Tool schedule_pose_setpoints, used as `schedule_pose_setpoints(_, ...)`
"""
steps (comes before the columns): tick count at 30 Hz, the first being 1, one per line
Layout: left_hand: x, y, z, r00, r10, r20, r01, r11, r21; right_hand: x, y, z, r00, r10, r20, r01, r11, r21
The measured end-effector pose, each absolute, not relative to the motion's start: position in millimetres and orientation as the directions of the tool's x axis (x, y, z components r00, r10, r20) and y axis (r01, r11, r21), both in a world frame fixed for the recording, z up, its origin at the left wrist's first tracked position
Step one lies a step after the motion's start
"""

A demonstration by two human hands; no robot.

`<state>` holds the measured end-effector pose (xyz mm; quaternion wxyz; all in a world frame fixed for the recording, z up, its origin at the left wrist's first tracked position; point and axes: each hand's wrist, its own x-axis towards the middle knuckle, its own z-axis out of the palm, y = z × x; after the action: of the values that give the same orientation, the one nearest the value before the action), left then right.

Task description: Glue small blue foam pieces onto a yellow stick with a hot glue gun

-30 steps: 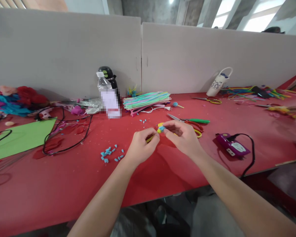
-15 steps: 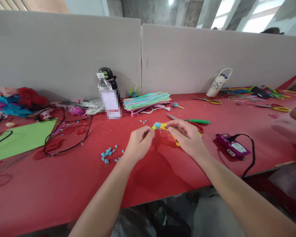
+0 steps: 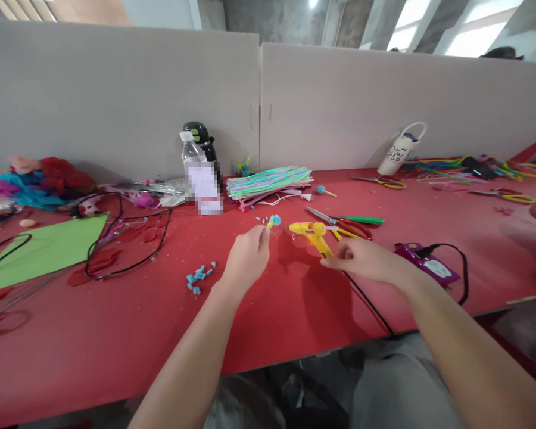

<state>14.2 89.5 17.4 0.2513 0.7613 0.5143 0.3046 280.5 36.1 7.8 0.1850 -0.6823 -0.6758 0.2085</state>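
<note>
1. Moved since the earlier frame: right hand [image 3: 370,259], from beside the nozzle out to the foot of the handle; left hand [image 3: 248,256], slightly leftward with its piece. The yellow glue gun [image 3: 308,229] now shows nearly whole.
2. Black cord [image 3: 368,301], running from below the right hand to the near edge of the red tabletop [image 3: 268,322].
3. Blue fuzzy clippings [image 3: 199,274], loose group, left of the left wrist.
4. Purple socket box [image 3: 433,265], corded, partly behind the right forearm.
5. Right hand: fingers curled, tips at the glue gun's handle end; whether gripping or merely touching, cannot tell.
6. Left hand: thumb and forefinger pinched together on the yellow base of a blue fuzzy cluster [image 3: 275,220], held just left of the nozzle, apart from it.
7. Scissors [image 3: 360,230], red-and-yellow handles, beyond the gun; green ridged strip [image 3: 364,220] alongside.
8. Pipe-cleaner bundle [image 3: 268,182], pastel; blue ball on a stick [image 3: 320,190], to its right.
9. Clear bottle [image 3: 192,150], white cap, before a black bottle [image 3: 197,131].
10. Grey partition [image 3: 116,95], behind all.
</note>
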Motion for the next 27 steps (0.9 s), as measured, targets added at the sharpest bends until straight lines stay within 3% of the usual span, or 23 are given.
schedule_pose_setpoints(4, 15.5, 89.2, 18.0, 0.284, 0.936, 0.207, 0.664, -0.348, 0.662, 272.1, 54.7, -0.1, 0.072, 0.989, 0.129, 0.86, 0.004, -0.51)
schedule_pose_setpoints(8, 14.6, 89.3, 17.4, 0.302, 0.928, 0.219, 0.648, -0.368, 0.667, 248.6, 69.1, -10.6, 0.087, 0.981, 0.171, 0.871, 0.009, -0.491)
schedule_pose_setpoints(12, 12.8, 90.7, 15.4, 0.273, 0.936, 0.224, 0.659, -0.351, 0.665, 239.5, 71.7, -14.9, 0.093, 0.984, 0.153, 0.728, 0.037, -0.685)
schedule_pose_setpoints(16, 12.3, 93.3, 12.7, 0.228, 0.949, 0.219, 0.698, -0.316, 0.642, 239.6, 62.8, -6.4, -0.011, 0.986, 0.167, 0.387, 0.158, -0.908)
schedule_pose_setpoints(18, 12.4, 94.2, 11.8, 0.222, 0.951, 0.214, 0.708, -0.309, 0.635, 237.4, 56.8, 0.2, -0.031, 0.983, 0.178, 0.311, 0.179, -0.933)
schedule_pose_setpoints(27, 12.1, 93.0, 12.6, 0.232, 0.949, 0.212, 0.691, -0.314, 0.651, 226.0, 50.1, 2.2, -0.112, 0.976, 0.189, 0.337, 0.216, -0.917)
